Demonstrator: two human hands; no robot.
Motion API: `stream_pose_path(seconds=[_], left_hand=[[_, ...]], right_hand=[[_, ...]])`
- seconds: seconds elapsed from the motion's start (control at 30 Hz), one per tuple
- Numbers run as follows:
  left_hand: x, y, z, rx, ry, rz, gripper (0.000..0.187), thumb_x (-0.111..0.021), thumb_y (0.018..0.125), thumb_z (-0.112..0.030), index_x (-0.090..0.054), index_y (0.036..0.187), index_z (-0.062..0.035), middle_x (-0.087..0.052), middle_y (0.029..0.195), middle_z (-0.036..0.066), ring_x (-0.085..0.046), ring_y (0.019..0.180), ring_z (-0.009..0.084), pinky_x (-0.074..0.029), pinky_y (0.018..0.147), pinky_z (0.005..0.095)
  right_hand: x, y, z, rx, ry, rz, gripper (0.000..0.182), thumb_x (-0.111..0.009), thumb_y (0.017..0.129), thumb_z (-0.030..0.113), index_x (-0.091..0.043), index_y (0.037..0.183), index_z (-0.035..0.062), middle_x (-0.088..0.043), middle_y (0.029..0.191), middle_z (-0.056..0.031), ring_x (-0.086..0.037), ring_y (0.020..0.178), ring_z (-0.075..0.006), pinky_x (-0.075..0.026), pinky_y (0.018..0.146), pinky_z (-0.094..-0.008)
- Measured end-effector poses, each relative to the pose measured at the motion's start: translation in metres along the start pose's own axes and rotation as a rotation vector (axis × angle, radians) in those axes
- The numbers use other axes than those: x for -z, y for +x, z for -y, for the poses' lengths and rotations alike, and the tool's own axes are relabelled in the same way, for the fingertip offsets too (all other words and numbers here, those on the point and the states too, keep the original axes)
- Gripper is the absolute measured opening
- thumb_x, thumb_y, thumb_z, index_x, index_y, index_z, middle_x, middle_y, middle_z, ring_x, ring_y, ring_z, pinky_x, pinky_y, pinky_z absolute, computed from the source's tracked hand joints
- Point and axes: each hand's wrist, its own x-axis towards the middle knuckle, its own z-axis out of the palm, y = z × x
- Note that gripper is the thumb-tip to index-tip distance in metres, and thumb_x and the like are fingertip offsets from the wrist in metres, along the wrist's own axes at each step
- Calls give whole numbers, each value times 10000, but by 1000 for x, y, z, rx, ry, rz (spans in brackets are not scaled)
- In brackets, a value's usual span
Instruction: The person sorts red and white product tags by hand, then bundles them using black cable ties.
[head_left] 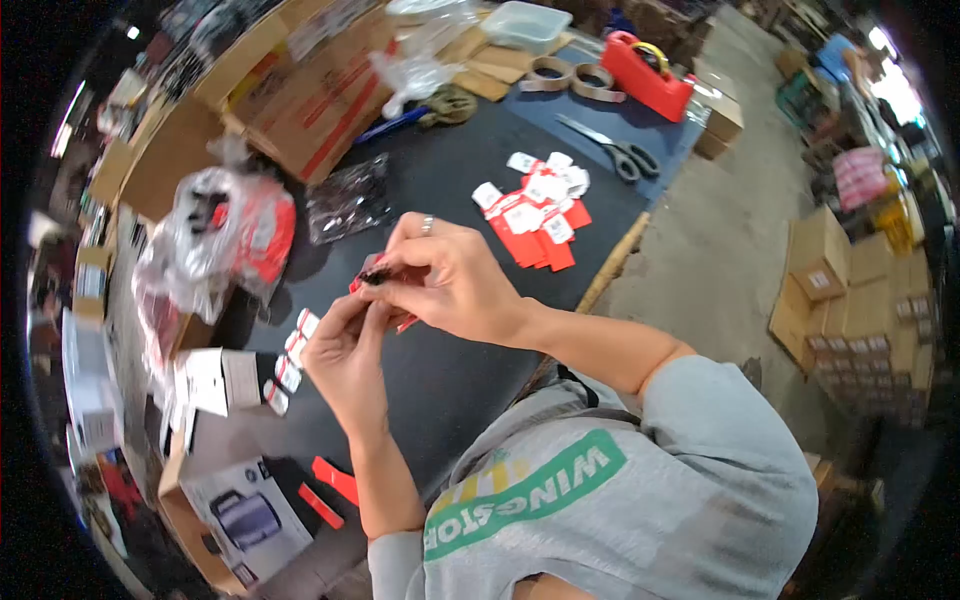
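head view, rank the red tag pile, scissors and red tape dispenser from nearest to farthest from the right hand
1. red tag pile, on the black table just beyond the right hand.
2. scissors, further back past the pile.
3. red tape dispenser, at the table's far edge.

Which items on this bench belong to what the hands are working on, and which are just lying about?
In use:
- red tag, pinched by left hand and right hand
- pile of red tags

Lying about:
- scissors
- red tape dispenser
- tape rolls
- plastic container

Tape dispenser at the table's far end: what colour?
Red; the tape dispenser shows clearly in the head view, beside two tape rolls.
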Motion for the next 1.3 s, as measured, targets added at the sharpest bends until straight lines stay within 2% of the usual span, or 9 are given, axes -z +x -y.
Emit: stream_pose_path(seconds=[0.13, 0.27, 0.43, 0.57, 0.77, 0.9, 1.0, 1.17, 1.3], left_hand=[[3, -4, 3, -196, 187, -75, 102, -608, 849, 44, -643, 944, 55, -634, 836, 47, -607, 732, 100, -509, 681, 229], [17, -3, 6, -344, 501, -86, 69, -614, 841, 50, -641, 903, 35, -625, 811, 39, -584, 665, 81, -482, 583, 205], [33, -10, 1, 84, 16, -97, 49, -624, 856, 0, -622, 852, 48, -655, 794, 110, -565, 587, 73, -426, 476, 189], [39, -13, 2, 205, -159, 2, 85, -629, 865, -41, -612, 832, 35, -662, 795, 125, -564, 566, 98, -435, 475, 204], [41, -11, 7, 172, -165, 8, 90, -637, 861, -48, -611, 838, 35, -656, 791, 125, -566, 575, 104, -450, 484, 213], [45, -11, 6, 193, -184, 0, 85, -635, 861, -42, -611, 839, 36, -657, 794, 126, -566, 579, 103, -460, 495, 215], [47, -11, 8, 200, -184, 1, 79, -630, 862, -35, -611, 842, 39, -656, 793, 125, -572, 579, 106, -469, 504, 219], [45, -10, 8, 199, -210, 30, 78, -623, 864, -32, -610, 844, 42, -656, 788, 124, -580, 578, 109, -476, 506, 225], [51, -12, 9, 202, -184, 31, 75, -618, 874, -58, -605, 863, 15, -658, 833, 121, -558, 586, 105, -429, 498, 213]], right_hand=[[-11, 1, -1, -2, 16, 26, 153, -744, 746, 53, -677, 868, -12, -572, 802, -61, -561, 629, -95, -460, 548, -222], [13, 24, -8, -84, 14, 281, 198, -739, 744, 46, -693, 933, 9, -607, 823, -44, -588, 664, -98, -476, 608, -228], [108, 76, -82, -364, -540, 183, 185, -702, 775, 131, -708, 905, -2, -684, 760, -92, -636, 681, -122, -498, 617, -268], [157, 77, -146, -677, -959, 302, 270, -745, 717, 258, -707, 753, -7, -668, 787, -217, -670, 775, -315, -517, 743, -377], [155, 70, -164, -937, -899, 280, 424, -771, 689, 347, -669, 752, -60, -665, 793, -237, -667, 802, -336, -515, 761, -398], [148, 66, -175, -981, -852, 236, 567, -792, 651, 425, -648, 836, -91, -663, 890, -248, -662, 864, -327, -509, 779, -406], [137, 59, -182, -733, -1096, 192, 607, -817, 585, 486, -651, 751, -73, -660, 773, -212, -655, 738, -306, -507, 684, -376], [111, 66, -179, -815, -1101, 201, 677, -874, 533, 384, -622, 970, -67, -627, 1055, -251, -610, 1019, -352, -502, 855, -395], [101, 66, -185, -855, -1103, 115, 609, -878, 550, 296, -625, 981, -52, -621, 1064, -255, -607, 1015, -365, -504, 861, -401]])
